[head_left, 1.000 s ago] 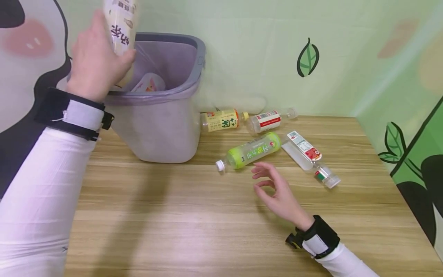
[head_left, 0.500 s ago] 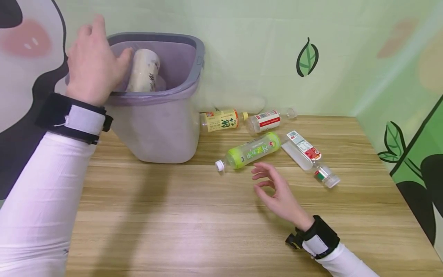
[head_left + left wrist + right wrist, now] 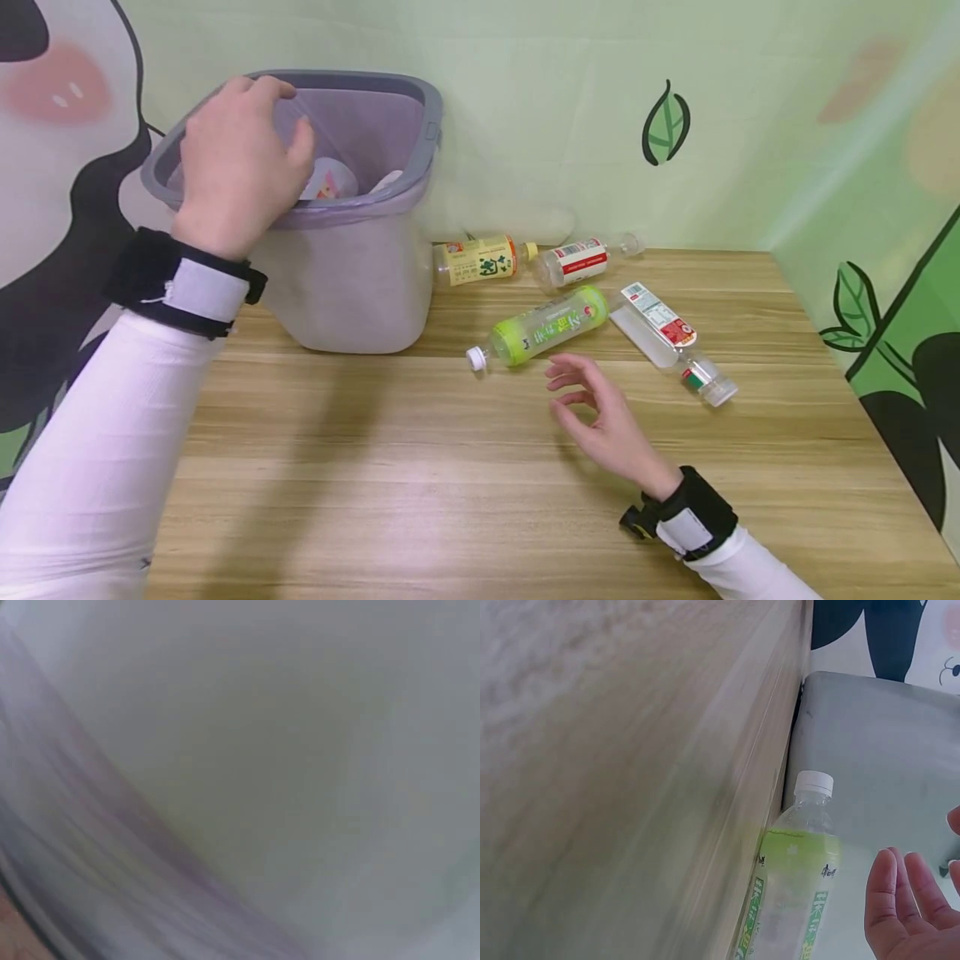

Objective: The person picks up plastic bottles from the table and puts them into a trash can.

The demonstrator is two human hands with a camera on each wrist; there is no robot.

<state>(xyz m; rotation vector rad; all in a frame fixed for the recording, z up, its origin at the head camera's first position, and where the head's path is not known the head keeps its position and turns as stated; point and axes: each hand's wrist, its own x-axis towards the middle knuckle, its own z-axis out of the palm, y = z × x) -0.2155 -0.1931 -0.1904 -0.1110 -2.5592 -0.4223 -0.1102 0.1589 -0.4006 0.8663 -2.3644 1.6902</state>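
My left hand (image 3: 243, 162) hovers over the near left rim of the grey trash bin (image 3: 352, 283), its fingers loosely bent and holding nothing. Inside the bin, a pale item with a pink and orange print (image 3: 330, 177) shows beside that hand. The left wrist view is blurred and mostly filled by the bin's pale wall, with the purple liner (image 3: 150, 832) crossing it. Over the table, my right hand (image 3: 603, 421) is relaxed with fingers slightly curved around nothing. Just beyond it lies the green-labelled plastic bottle (image 3: 551, 325) with a white cap, also tall in the right wrist view.
By the wall lie a yellow-labelled bottle (image 3: 480, 260) and a clear bottle with a red and white label (image 3: 573, 263). Further right is another clear bottle (image 3: 705, 379), its label (image 3: 660, 315) partly loose. The wooden table (image 3: 450, 483) meets printed cloth walls.
My left hand let go of the milk tea bottle, which dropped into the bin and out of sight. That hand then came down and slightly right. The right hand stayed still.
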